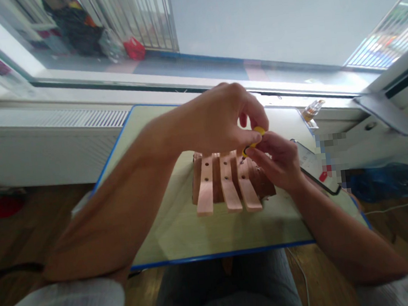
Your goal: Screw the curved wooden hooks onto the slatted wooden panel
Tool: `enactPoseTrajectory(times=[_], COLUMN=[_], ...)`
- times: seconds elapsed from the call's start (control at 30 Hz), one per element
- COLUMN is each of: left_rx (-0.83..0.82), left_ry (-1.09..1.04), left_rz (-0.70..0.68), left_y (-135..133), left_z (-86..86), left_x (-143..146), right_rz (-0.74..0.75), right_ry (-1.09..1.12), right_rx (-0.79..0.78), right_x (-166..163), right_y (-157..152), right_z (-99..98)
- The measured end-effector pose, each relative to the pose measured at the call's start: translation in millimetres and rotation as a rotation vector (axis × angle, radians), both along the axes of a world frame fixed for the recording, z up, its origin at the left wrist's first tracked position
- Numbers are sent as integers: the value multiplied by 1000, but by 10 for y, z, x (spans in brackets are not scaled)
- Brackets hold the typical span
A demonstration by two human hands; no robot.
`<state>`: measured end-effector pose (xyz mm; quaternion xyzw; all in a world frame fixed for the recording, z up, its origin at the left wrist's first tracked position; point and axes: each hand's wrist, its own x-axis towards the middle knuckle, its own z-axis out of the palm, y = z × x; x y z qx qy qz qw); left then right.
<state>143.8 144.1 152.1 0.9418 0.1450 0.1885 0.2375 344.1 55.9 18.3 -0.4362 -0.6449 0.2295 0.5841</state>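
Observation:
A wooden piece with three slanted slats [226, 184] stands on the small pale table [183, 232] in front of me. My left hand [218, 120] is raised above its right side, fingers curled round the yellow handle of a small screwdriver [256, 136]. The tool's tip points down at the rightmost slat. My right hand [279, 160] sits just below and to the right, its fingers pinched near the tool's tip and resting against the wooden piece. Whatever sits between those fingertips is too small to make out.
A phone [315, 166] lies on the table to the right of my right hand. A small clear bottle [313, 109] stands on the sill behind it. A radiator [60, 121] and a large window run along the back. My knees are under the table's blue front edge.

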Motion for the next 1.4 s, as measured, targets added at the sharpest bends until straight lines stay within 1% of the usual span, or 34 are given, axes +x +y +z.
enactPoseTrajectory(times=[0.27,0.47,0.6,0.7,0.8,0.93,1.03,1.1,1.2,1.3,1.4], left_rx=[-16,1,40,55,38,-4,-23,-32,-48,-67,-114], left_ry=[-34,-85,-50,-12,0,47,35,42,51,123,319], left_rz=[79,55,49,43,29,24,17,42,84,88,93], left_y=[40,54,58,38,26,38,47,48,68,154,280], left_z=[-42,-74,-62,-27,-2,4,-9,-20,-27,-18,-21], left_x=[39,35,7,-11,-21,-23,-5,15,23,-27,-98], right_rz=[-38,-45,3,29,38,67,19,-13,-15,1,10], right_ry=[30,39,42,16,-11,7,-18,-22,2,28,50], right_rx=[10,-2,-35,-18,2,-5,17,33,35,18,-13], right_x=[-51,-55,-21,18,40,26,-11,-38,-60,-51,-26], right_y=[11,19,-6,-22,-22,-16,-17,-14,-3,9,15], right_z=[0,-22,-20,-7,4,25,48,57,47,16,-16])
